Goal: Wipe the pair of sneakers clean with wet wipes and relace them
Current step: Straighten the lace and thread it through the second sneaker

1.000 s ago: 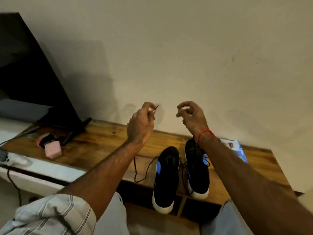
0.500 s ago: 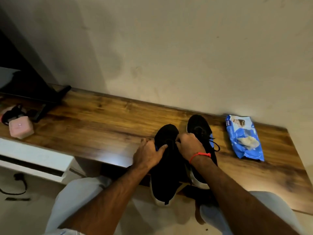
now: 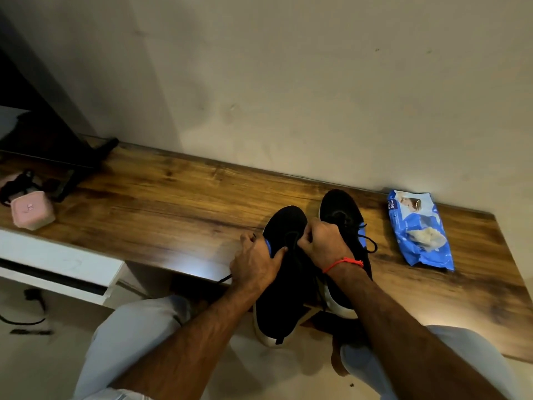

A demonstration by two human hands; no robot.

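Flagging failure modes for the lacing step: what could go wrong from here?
1. The near sneaker overhangs the shelf edge; a hard pull by the left hand or right hand might tip it off.
2. A lace end hangs below the edge and could snag.

Wooden shelf (image 3: 161, 203) runs along a plain beige wall (image 3: 288, 82). At the shelf's left end sits a small pink box (image 3: 32, 209), just beside a tangle of black cord (image 3: 20, 183) behind it. Dark screen (image 3: 34, 134) stands at the shelf's far left, its black foot (image 3: 108, 145) resting on the wood. White drawer unit (image 3: 57, 267) sits below the shelf's left part. Black cable (image 3: 23, 321) lies on the floor below that unit.
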